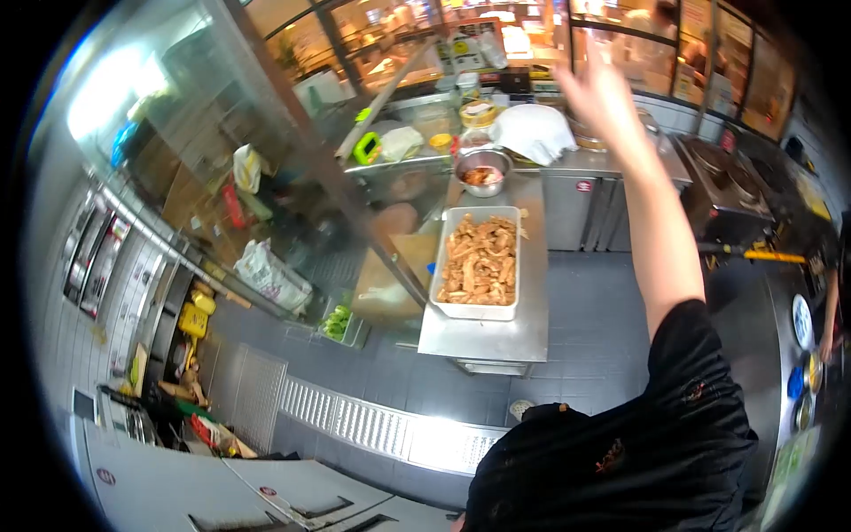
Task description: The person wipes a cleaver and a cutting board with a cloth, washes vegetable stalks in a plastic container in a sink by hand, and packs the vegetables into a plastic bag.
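My right hand (596, 89) is raised at the end of my outstretched arm, near the far counter and the windows. Its fingers look spread and somewhat blurred, with nothing visible in them. Just left of it, a white cloth (534, 133) lies draped over something. A metal bowl (483, 171) with reddish food stands behind a white tray (477, 312) filled with brown pieces of food. Both rest on the steel table (483, 340). My left hand does not show.
A glass partition with a metal post (310, 133) stands left of the table. A stove (722, 182) is at the right, and another person's hand (827, 346) shows at the right edge. Greens in a container (337, 324) sit low left. White cabinets (177, 483) line the bottom left.
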### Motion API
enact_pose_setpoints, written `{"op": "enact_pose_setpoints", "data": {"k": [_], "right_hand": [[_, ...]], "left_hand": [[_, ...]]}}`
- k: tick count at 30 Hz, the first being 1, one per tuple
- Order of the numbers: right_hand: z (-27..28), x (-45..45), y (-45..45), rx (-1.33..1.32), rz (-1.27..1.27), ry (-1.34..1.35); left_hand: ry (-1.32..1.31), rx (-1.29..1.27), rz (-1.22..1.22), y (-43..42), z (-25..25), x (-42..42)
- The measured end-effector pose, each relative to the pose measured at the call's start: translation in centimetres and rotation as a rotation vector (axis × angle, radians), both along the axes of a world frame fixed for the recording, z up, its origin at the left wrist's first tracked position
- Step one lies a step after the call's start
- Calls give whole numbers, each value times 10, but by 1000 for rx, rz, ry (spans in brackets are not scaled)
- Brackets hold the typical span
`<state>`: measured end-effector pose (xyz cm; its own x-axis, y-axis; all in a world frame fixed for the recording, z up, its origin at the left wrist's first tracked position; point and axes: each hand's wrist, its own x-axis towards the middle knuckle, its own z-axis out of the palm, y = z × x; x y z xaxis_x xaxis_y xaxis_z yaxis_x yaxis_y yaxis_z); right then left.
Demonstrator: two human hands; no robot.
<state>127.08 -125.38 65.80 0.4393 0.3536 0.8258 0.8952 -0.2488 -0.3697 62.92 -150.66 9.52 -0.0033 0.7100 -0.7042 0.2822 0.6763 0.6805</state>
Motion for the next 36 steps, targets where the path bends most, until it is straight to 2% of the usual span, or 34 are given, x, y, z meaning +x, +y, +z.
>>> {"op": "enact_pose_setpoints", "data": {"k": [1,2,3,5,6,7,8,9,11,14,17,21,27,32,36], "right_hand": [[-25,-21,3,-160,176,139],[-63,-42,13,-177,315,45],[-96,-75,14,-381,534,300],[-164,-124,20,-870,810,476],[-226,-139,26,-916,1003,357],[-250,-163,20,-1031,1161,400],[-292,-188,22,-1223,1134,360],[-375,-210,24,-1124,1297,295],[-365,-250,19,-1407,1416,321],[-403,-296,18,-1403,1535,274],[-396,-321,44,-1425,1585,247],[-394,-342,100,-1544,1466,162],[-440,-409,161,-1528,1236,146],[-469,-513,200,-1468,1269,278],[-438,-593,243,-1547,1264,290]], "left_hand": [[5,-1,29,2,2,0],[13,3,56,4,3,2],[19,3,84,6,5,3],[31,3,137,16,10,8],[37,-3,160,22,11,11],[41,-5,188,26,12,13],[45,-9,210,33,13,17],[48,-11,229,38,14,20],[56,-17,270,49,14,23],[64,-34,308,64,14,18],[63,-47,353,89,11,5],[48,-48,392,125,0,-35],[26,-50,413,186,-17,-146],[34,-55,444,241,-22,-256],[66,-108,534,307,-20,-339]]}}
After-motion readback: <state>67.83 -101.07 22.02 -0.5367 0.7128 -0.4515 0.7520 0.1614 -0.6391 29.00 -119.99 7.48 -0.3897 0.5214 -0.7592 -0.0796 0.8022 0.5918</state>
